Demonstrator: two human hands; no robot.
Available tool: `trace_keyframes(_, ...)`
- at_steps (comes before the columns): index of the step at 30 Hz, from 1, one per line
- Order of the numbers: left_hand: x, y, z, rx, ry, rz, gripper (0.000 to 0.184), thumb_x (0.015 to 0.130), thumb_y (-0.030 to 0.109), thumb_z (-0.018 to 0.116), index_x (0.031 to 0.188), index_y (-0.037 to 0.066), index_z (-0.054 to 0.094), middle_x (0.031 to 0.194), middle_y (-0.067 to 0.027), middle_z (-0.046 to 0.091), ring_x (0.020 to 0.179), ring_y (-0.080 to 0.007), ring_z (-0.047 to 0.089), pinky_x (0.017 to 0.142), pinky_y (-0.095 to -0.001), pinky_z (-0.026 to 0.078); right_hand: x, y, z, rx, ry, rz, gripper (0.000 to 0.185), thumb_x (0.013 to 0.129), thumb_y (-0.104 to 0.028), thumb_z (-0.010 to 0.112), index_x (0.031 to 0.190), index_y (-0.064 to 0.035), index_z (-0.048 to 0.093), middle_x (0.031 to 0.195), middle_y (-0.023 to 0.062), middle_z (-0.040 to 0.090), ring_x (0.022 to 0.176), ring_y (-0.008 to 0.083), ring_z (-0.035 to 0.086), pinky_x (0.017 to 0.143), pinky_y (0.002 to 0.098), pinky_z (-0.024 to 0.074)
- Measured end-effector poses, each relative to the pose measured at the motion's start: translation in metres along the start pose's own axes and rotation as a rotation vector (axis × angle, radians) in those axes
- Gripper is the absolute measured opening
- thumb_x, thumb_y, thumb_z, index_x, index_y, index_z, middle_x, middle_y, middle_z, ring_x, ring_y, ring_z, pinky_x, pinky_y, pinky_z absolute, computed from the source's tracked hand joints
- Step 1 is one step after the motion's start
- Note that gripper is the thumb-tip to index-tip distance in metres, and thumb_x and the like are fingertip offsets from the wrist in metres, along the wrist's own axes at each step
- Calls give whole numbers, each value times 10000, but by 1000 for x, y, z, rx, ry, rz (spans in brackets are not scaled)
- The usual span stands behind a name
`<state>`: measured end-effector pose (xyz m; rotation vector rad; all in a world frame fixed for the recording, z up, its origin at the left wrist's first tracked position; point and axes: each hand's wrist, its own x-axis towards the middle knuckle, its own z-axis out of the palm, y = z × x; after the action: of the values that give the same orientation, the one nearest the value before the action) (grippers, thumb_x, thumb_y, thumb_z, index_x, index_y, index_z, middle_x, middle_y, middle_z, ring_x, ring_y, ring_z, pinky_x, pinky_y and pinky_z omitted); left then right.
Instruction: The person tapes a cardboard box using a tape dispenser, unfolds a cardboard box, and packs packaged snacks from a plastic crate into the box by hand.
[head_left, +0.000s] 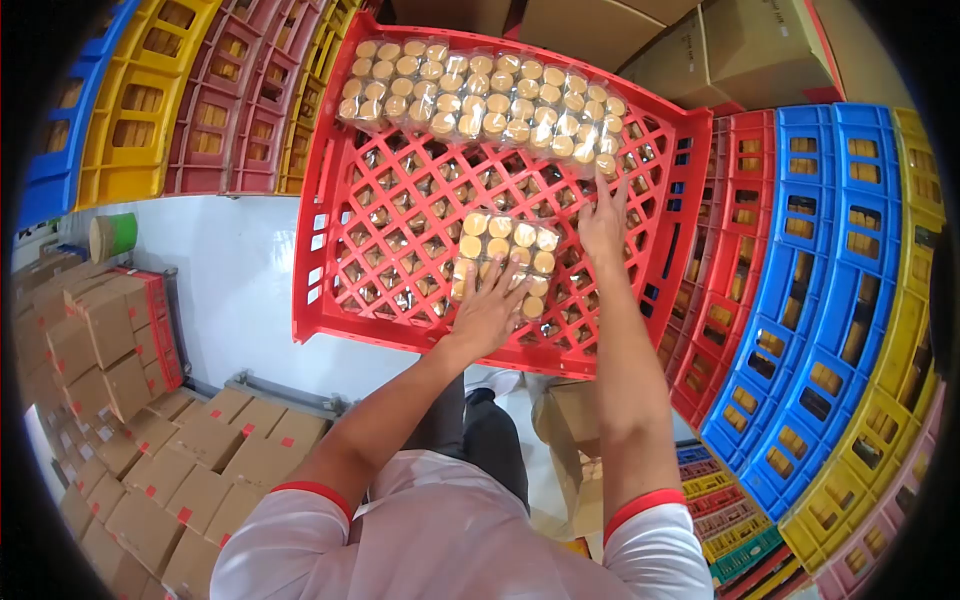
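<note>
A red plastic crate (pixel 320 240) with a lattice floor lies in front of me. Along its far side runs a row of clear packs of round tan pieces (pixel 480 95). Two more such packs (pixel 510 235) lie side by side near the middle of the lattice. My left hand (pixel 487 310) rests on them, fingers spread over the wrap. My right hand (pixel 603 222) is over the right part of the lattice, its fingers apart and pointing at the right end of the row. Through the lattice more wrapped pieces show below.
Stacked yellow (pixel 150 95), blue (pixel 790 330) and red crates stand on both sides. Cardboard boxes (pixel 765 50) are behind the crate, and many more (pixel 200 440) at lower left. An open carton (pixel 560 450) stands below the crate's near edge.
</note>
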<state>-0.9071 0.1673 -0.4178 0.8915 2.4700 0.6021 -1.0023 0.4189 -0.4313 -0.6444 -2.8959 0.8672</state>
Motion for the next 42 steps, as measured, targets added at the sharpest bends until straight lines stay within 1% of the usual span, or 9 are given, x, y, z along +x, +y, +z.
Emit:
trace_keyframes(9,-2,-7,-4,-45,-37,13,775,934,273,724,1635,219,398,1762,-131,173,1621,-383,149,1266,-666,123,5,37,-25,-423,-152,-83,528,862,-27,669,1370,-134,574,1642,265,347,1500,459,364,1196,573,360)
trace_keyframes(14,-3,-10,1,-72,-1,18,795,937,269,725,1648,228,372,1765,-127,162,1624,-383,136,1277,-653,83,-1,22,-12,-207,119,-67,732,892,-307,786,1542,-181,476,1622,260,376,1485,464,369,1187,613,334)
trace_keyframes(19,-2,-11,-12,-64,-55,39,804,936,252,734,1650,216,366,1759,-148,169,1621,-394,140,1280,-638,104,15,26,3,-202,12,82,899,865,-325,834,1624,-174,378,1614,253,379,1487,456,361,1175,611,355)
trace_keyframes(23,4,-8,-20,-338,16,-60,812,950,248,731,1657,166,341,1725,-229,215,1604,-430,177,1292,-559,177,18,96,2,581,33,72,736,975,-370,679,1597,-92,400,1543,183,509,1386,399,526,1114,578,467)
trace_keyframes(25,17,3,-37,-506,66,-80,785,1018,313,660,1674,111,280,1724,-240,225,1599,-418,214,1294,-499,212,-28,80,-45,1528,-159,705,622,1042,-368,525,1579,-74,416,1496,194,570,1340,377,583,1048,599,515)
trace_keyframes(27,41,16,-41,-1232,22,-187,759,1092,431,529,1688,81,216,1745,-196,206,1601,-358,242,1293,-484,225,-75,78,-50,1560,-77,771,659,1059,-479,385,1569,-63,423,1527,176,553,1356,391,575,1081,618,494)
trace_keyframes(30,79,41,-32,-1591,-143,-275,793,1118,603,309,1692,70,189,1748,-164,205,1599,-299,250,1301,-442,203,-125,60,-51,1845,-114,759,588,1054,-362,420,1559,-62,441,1506,181,575,1326,407,598,1086,613,495)
trace_keyframes(33,94,51,9,-1698,-200,-234,856,1104,660,237,1686,36,176,1749,-162,193,1610,-288,216,1311,-408,158,-147,87,-21,1436,-168,638,494,1042,-152,491,1525,-51,489,1444,135,621,1299,305,627,1091,481,522)
trace_keyframes(42,73,56,-12,-1845,-328,-288,1023,1040,774,138,1673,-27,72,1771,-185,45,1640,-298,10,1323,-459,13,-156,106,-6,1362,-235,946,371,1054,-112,519,1408,-49,608,1291,94,703,1148,257,696,991,406,563)
